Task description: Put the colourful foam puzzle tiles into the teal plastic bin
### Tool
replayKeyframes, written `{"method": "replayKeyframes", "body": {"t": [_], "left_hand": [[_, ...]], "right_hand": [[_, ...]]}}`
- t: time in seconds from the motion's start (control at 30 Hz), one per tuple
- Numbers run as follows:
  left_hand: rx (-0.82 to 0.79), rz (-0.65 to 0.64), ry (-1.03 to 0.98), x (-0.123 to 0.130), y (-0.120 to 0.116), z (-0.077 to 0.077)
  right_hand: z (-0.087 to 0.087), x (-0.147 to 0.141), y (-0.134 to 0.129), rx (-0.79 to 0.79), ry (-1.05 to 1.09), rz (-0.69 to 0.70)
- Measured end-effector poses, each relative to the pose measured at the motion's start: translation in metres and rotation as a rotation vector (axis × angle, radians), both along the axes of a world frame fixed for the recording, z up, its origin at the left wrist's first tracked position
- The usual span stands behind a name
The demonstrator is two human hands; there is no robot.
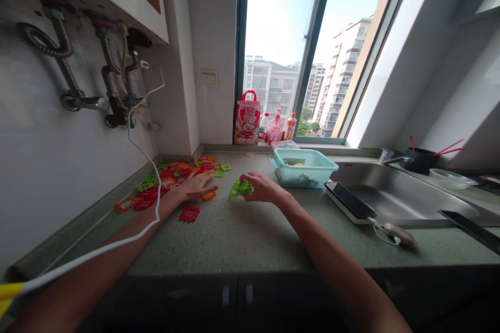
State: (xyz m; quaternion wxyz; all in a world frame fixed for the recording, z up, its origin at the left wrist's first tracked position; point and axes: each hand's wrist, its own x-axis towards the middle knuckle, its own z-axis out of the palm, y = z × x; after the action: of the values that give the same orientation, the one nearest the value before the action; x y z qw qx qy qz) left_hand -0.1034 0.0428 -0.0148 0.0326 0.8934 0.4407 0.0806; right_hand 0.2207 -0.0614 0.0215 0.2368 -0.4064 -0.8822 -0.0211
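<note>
Right hand [262,187] holds green piece [239,189] pinched in fingertips; long axis unclear. Blue tub [300,178] stands farther back, to right, nearer right hand. Left hand [196,187], fingers spread wide, among colored pieces [146,199].

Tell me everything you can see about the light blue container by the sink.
The light blue container is a rounded rectangular box, apparently translucent plastic, with a wide rim. It stands upright and open on the countertop, left of the sink. Something yellow shows inside, and its wall looks darker lower down. The right hand is beside it, holding a green piece.
</note>
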Motion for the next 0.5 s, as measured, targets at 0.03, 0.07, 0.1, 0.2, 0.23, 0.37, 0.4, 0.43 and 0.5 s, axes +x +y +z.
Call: {"method": "replayKeyframes", "body": {"t": [0.03, 0.07, 0.1, 0.2, 0.23, 0.37, 0.4, 0.43, 0.5], "left_hand": [[0.004, 0.012, 0.01, 0.004, 0.0, 0.004], [0.009, 0.031, 0.026, 0.009, 0.0, 0.009], [0.022, 0.055, 0.05, 0.016, 0.001, 0.014], [0.108, 0.116, 0.141, 0.041, 0.007, 0.028], [0.137, 0.12, 0.16, 0.051, 0.011, 0.031], [0.144, 0.107, 0.192, 0.09, 0.032, 0.036], [0.123, 0.112, 0.206, 0.099, 0.037, 0.035], [0.099, 0.118, 0.221, 0.106, 0.042, 0.034], [0.054, 0.122, 0.242, 0.117, 0.049, 0.03]], "right_hand": [[0.008, 0.008, -0.001, 0.065, 0.025, -0.013], [0.016, 0.018, -0.002, 0.135, 0.059, -0.036], [0.025, 0.029, -0.004, 0.208, 0.101, -0.066], [0.047, 0.069, -0.006, 0.434, 0.253, -0.221], [0.051, 0.083, -0.006, 0.503, 0.303, -0.297], [0.049, 0.128, -0.001, 0.579, 0.383, -0.638], [0.045, 0.135, 0.0, 0.537, 0.368, -0.709], [0.042, 0.14, 0.001, 0.479, 0.345, -0.769], [0.036, 0.144, 0.001, 0.365, 0.299, -0.856]]}}
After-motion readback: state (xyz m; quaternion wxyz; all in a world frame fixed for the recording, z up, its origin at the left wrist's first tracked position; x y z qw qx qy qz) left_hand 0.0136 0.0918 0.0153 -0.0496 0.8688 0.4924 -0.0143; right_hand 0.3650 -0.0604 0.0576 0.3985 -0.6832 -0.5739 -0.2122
